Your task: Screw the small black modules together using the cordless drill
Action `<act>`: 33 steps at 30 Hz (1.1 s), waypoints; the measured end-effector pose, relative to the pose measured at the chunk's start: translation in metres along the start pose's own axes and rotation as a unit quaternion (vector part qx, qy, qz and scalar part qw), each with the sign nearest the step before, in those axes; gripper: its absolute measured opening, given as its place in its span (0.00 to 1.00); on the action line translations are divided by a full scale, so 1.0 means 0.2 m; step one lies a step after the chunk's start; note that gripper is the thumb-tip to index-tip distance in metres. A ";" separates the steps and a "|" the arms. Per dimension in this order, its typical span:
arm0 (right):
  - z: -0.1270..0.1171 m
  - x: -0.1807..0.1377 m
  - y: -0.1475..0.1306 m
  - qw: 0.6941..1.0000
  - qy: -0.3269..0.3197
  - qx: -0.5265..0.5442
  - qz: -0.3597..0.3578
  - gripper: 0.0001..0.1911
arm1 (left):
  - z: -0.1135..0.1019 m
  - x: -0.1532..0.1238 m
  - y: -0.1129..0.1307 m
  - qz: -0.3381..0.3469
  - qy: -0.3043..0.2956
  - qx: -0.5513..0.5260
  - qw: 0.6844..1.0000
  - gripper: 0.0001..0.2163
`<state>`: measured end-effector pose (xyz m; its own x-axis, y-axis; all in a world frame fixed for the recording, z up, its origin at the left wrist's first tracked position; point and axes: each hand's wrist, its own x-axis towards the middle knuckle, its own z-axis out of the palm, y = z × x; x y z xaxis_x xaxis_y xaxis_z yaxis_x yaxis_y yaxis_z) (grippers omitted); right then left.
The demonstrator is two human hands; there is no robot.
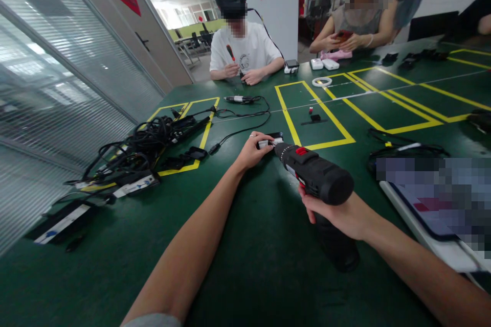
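My right hand (pixel 326 209) is wrapped round the handle of a black cordless drill (pixel 314 171) with red switches. The drill lies nearly level, and its chuck points away from me toward a small black device with a pale label (pixel 265 143). My left hand (pixel 253 151) grips that device against the green table, fingers on its top and near side. The drill's tip meets or almost meets the device beside my left fingertips; the exact contact is too small to tell. My fingers cover part of the device.
To the left lies a tangle of black cables and adapters (pixel 153 138). A labelled black box (pixel 61 222) sits nearer me. A phone (pixel 425 204) rests at right. Yellow tape (pixel 326 145) marks the table. Across it, one person holds a screwdriver (pixel 230 52); another person holds a phone.
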<state>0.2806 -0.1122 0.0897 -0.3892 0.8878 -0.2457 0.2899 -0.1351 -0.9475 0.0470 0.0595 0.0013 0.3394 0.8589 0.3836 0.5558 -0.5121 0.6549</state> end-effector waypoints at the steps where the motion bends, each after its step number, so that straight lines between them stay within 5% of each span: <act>1: 0.00 0.00 0.01 1.000 0.002 -0.009 0.000 0.04 | 0.00 0.00 0.00 -0.003 0.000 -0.003 1.000 0.12; 17: 0.01 0.07 -0.05 0.998 -0.008 0.025 -0.050 0.07 | 0.00 0.02 -0.03 -0.006 0.014 -0.006 1.000 0.12; 28: 0.01 0.06 -0.02 0.998 -0.011 0.050 -0.045 0.16 | -0.02 0.03 -0.03 -0.027 0.007 -0.013 1.000 0.12; 33: 0.01 0.05 -0.01 0.999 -0.001 0.041 -0.011 0.11 | -0.01 0.03 -0.03 -0.017 0.001 -0.029 0.999 0.11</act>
<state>0.2741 -0.1035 0.0879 -0.3972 0.8899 -0.2244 0.2077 -0.1510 -0.9665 0.0449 0.0667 0.0007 0.3184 0.8761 0.3620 0.5225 -0.4808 0.7041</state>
